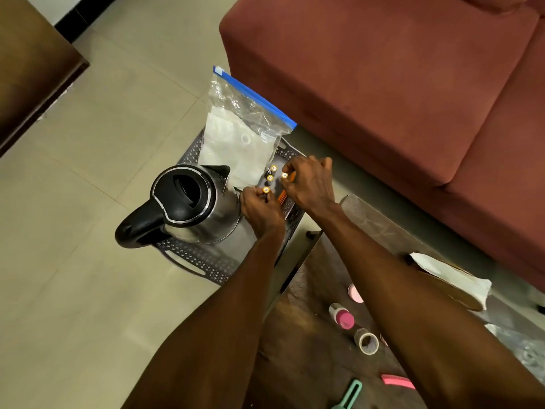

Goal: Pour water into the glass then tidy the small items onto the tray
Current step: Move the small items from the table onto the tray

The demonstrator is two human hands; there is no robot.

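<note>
On tray: L hand & R hand grips each pinching batteries.

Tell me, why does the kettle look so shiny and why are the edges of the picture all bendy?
In the head view, room light bounces off the kettle's metal side as pale glare, and the plastic bag glints too. The wide-angle lens curves the sofa and floor tile lines near the edges. Both hands, left hand and right hand, look slightly soft, and the batteries show as small bright tips.
</note>
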